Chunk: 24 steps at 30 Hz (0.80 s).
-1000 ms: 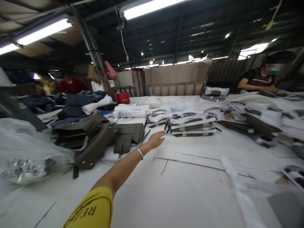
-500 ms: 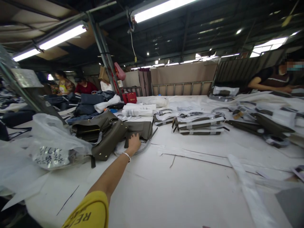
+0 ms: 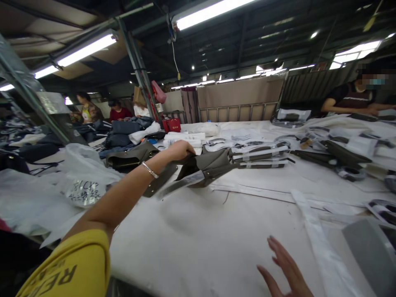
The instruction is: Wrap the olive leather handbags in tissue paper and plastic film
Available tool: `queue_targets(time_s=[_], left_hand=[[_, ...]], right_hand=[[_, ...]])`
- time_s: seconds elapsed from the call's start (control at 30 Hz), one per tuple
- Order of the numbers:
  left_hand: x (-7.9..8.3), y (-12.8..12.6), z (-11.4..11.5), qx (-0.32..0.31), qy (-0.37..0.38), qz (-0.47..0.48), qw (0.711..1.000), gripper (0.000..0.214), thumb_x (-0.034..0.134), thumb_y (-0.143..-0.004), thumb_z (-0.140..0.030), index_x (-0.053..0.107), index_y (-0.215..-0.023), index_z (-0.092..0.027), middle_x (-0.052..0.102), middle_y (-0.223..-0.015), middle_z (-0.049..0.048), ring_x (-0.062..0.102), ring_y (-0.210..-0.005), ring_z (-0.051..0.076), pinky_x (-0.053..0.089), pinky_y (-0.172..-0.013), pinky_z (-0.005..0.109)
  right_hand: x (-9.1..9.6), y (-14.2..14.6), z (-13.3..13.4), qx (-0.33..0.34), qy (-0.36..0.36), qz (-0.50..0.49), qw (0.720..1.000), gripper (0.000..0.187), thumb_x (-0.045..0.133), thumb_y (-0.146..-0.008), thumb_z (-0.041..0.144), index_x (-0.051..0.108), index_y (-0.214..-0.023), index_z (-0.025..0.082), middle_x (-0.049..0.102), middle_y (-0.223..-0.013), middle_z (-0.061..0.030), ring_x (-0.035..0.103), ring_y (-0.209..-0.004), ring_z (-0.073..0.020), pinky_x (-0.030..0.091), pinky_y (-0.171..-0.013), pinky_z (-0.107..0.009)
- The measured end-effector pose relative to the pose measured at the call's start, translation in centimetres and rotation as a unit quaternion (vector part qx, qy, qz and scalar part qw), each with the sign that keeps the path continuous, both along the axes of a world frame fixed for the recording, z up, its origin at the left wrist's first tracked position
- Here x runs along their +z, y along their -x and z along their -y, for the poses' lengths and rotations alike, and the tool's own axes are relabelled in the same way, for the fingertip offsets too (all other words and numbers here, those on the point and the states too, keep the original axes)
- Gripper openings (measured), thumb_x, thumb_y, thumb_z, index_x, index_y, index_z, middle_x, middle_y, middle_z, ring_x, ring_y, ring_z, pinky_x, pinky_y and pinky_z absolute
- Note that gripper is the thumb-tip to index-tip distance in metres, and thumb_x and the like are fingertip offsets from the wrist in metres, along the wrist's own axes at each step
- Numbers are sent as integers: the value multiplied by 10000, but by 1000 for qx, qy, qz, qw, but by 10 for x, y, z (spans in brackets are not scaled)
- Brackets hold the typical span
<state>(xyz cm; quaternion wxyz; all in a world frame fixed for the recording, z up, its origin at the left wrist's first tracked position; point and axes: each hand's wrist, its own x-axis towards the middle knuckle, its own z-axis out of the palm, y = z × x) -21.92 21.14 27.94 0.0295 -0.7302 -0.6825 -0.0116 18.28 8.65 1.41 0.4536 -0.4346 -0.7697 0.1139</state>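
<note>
My left hand [image 3: 182,150] reaches across the white table and grips a dark olive handbag [image 3: 213,165] by its upper edge. The bag is tilted, with its dark opening towards me and a strap wrapped in clear plastic blurred along its lower side. My fingertips are partly hidden behind the bag's edge. Low in the view, my right hand [image 3: 286,268] hovers over the bare white tabletop, fingers apart and holding nothing. Left of the gripped bag, another olive bag [image 3: 130,156] lies with its mouth showing, partly covered by my forearm.
A clear plastic bag with black handwriting [image 3: 85,192] lies at left. Wrapped olive bags [image 3: 262,156] are stacked beyond the gripped one, with more pieces [image 3: 343,152] at right. A white strip [image 3: 321,243] crosses the table. A co-worker [image 3: 349,99] is at far right.
My left hand has lifted and turned the olive handbag, moving it right from beside the other olive bags. My right hand has come into view at the bottom, fingers spread.
</note>
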Motion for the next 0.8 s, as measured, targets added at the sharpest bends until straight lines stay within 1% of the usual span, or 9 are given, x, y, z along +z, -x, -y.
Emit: queue_targets(time_s=[0.1, 0.2, 0.27, 0.37, 0.43, 0.5, 0.6, 0.7, 0.8], left_hand=[[26, -56, 28, -105, 50, 7, 993, 417, 604, -795, -24, 760, -1094, -270, 779, -975, -16, 690, -881, 156, 480, -809, 229], [40, -113, 50, -253, 123, 13, 960, 490, 578, -740, 56, 770, -1060, -261, 787, -940, -28, 690, -814, 124, 473, -720, 192], [41, -146, 56, -377, 170, 21, 910, 475, 570, -736, 82, 771, -1044, -218, 790, -937, -5, 697, -826, 126, 481, -713, 190], [32, -185, 54, -472, 177, 22, 863, 339, 633, -756, 42, 795, -926, -204, 791, -900, 8, 704, -837, 148, 499, -734, 215], [26, -203, 50, -479, 180, 32, 859, 270, 656, -772, 25, 796, -881, -180, 790, -856, 7, 706, -808, 135, 502, -732, 207], [28, -213, 50, -458, 126, 78, 877, 225, 632, -823, -10, 781, -927, -142, 787, -866, -7, 699, -801, 91, 491, -743, 169], [46, -203, 63, -406, -64, 177, 894, 258, 532, -926, -174, 718, -1090, -103, 762, -998, -40, 682, -911, 41, 456, -818, 137], [54, -173, 93, -331, -209, 247, 887, 354, 440, -981, -293, 675, -1161, -100, 743, -1062, -32, 681, -958, 62, 468, -850, 177], [11, -143, 135, -285, -197, 332, 877, 254, 545, -974, -311, 727, -1052, -151, 771, -965, 9, 713, -905, 125, 533, -849, 238]], right_hand=[[58, 4, -9, -56, -116, 36, 991, 797, 665, -877, 436, 285, -1549, 236, 304, -1594, -157, 396, -1395, -424, 422, -1079, -619], [104, -1, -11, -42, -171, 74, 982, 882, 670, -877, 400, 162, -1583, 252, 222, -1624, -151, 257, -1457, -447, 305, -1127, -673], [117, -12, -10, 20, -176, 127, 976, 845, 619, -895, 414, 162, -1583, 236, 320, -1583, -158, 282, -1448, -444, 293, -1130, -673], [110, -29, -10, 96, -134, 191, 968, 792, 591, -876, 473, 269, -1554, 217, 533, -1420, -162, 521, -1283, -414, 436, -1045, -597], [94, -35, -8, 43, -65, 188, 979, 735, 601, -848, 520, 391, -1493, 237, 654, -1246, -139, 654, -1075, -379, 542, -878, -513], [78, -38, -8, -79, 42, 152, 984, 680, 615, -806, 603, 529, -1377, 244, 723, -1026, -110, 697, -890, -364, 556, -692, -445], [61, -40, -11, -220, 229, 81, 945, 633, 628, -729, 720, 676, -1112, 217, 714, -777, -86, 687, -727, -347, 510, -568, -399], [55, -48, -18, -262, 347, 24, 900, 635, 625, -692, 768, 717, -908, 178, 701, -725, -105, 676, -725, -334, 501, -560, -392], [52, -56, -25, -269, 390, -62, 879, 665, 694, -636, 749, 737, -910, 144, 730, -820, -124, 684, -832, -346, 524, -596, -396]])
